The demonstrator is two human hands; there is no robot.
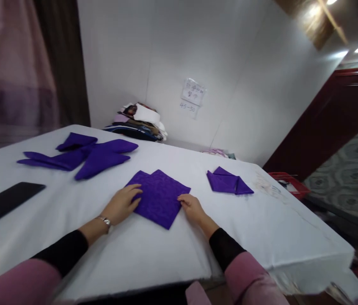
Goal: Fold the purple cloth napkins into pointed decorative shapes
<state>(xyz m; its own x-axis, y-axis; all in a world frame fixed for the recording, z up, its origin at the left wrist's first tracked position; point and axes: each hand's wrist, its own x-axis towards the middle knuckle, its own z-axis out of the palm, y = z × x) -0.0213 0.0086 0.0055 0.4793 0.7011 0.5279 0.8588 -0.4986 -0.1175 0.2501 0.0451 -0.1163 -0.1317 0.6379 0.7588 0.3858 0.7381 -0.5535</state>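
Note:
In front of me on the white cloth lies a purple cloth napkin (161, 197), folded into layers, with two offset points at its far edge. My left hand (123, 203) rests on the napkin's left side, its fingers apart and slightly bent. At the right corner my right hand (193, 207) pinches the edge between thumb and fingertips. Off to the right sits another purple napkin (226, 181), folded into a pointed shape. Several more folded purple napkins (103, 156) lie in a loose group at the far left.
A white-covered table (153, 267) spans the view. At its left lies a flat black board (7, 203). Against the wall stands a pile of folded cloths (139, 123), below a handwritten paper sign (193, 92). Beyond the right edge is a red basket (288, 184).

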